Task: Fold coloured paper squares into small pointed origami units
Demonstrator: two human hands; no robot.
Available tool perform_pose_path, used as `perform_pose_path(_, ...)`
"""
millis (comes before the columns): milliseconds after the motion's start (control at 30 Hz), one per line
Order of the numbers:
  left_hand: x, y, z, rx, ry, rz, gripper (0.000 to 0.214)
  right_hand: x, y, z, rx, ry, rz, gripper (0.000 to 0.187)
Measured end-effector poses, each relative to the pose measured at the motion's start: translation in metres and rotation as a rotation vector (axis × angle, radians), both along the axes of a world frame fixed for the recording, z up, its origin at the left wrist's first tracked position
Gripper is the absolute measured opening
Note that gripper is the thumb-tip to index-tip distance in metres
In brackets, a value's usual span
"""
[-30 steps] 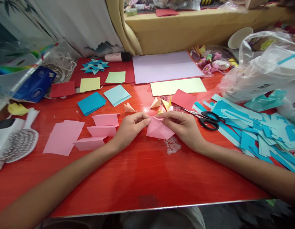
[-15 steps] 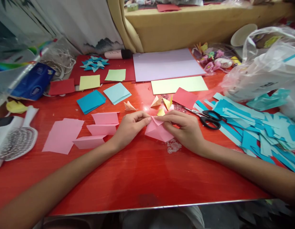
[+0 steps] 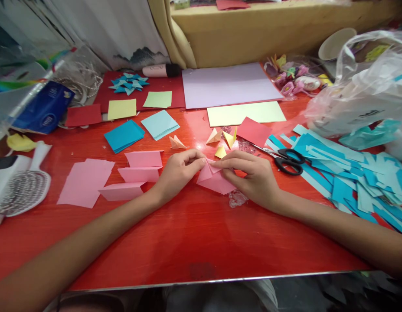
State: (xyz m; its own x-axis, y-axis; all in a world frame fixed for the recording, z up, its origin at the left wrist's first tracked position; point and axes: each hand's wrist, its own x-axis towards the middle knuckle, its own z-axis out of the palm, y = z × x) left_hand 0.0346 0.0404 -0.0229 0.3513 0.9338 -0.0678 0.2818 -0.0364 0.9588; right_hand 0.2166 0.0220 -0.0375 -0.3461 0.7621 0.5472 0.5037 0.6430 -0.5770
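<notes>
A partly folded sheet of pink origami paper (image 3: 217,181) is held between both hands, with creased flaps near its top edge. My left hand (image 3: 184,171) pinches its upper left corner between thumb and index finger. My right hand (image 3: 253,173) grips the upper right side, fingers laid over the fold. Just beyond the hands lie small folded pieces: a yellow one (image 3: 220,151), a yellow-orange one (image 3: 230,138) and two peach ones, one peach piece (image 3: 177,142) by my left hand. To the left are folded pink papers (image 3: 139,175) and flat pink sheets (image 3: 86,182).
Black-handled scissors (image 3: 288,161) lie right of my right hand, beside a heap of blue paper strips (image 3: 347,173). Blue paper squares (image 3: 124,136), a red sheet (image 3: 253,131) and a lilac sheet (image 3: 230,85) lie farther back. A hairbrush (image 3: 27,190) is at far left, plastic bags (image 3: 366,95) at right.
The pink paper's top flaps have shifted slightly, showing a raised crease between my fingertips. Both hands keep their hold in nearly the same place. The view has moved a little.
</notes>
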Motion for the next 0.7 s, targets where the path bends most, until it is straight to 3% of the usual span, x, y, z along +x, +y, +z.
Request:
perform_pose_path(167,0.0,0.0,-0.003,0.062,0.02,-0.011,0.024,-0.002,-0.001,-0.001,0.043,0.003,0.03,0.022)
perform_pose_path(267,-0.001,0.001,-0.005,0.089,0.055,-0.025,0.025,-0.001,-0.001,0.003,-0.023,0.025,0.065,0.02)
perform_pose_path(367,-0.001,0.001,-0.006,0.128,0.09,-0.024,0.026,0.0,0.001,0.008,-0.212,0.103,0.122,0.012)
perform_pose_path(467,-0.001,-0.001,-0.005,0.203,0.159,-0.01,0.026,0.001,0.004,0.008,-0.496,0.252,0.062,0.028)
perform_pose_path(533,-0.001,-0.003,-0.003,0.247,0.204,-0.019,0.025,0.001,0.006,0.006,-0.648,0.331,0.036,0.029)
perform_pose_path(700,-0.001,-0.006,0.001,0.281,0.252,-0.059,0.024,0.0,0.01,0.004,-0.773,0.28,0.13,0.021)
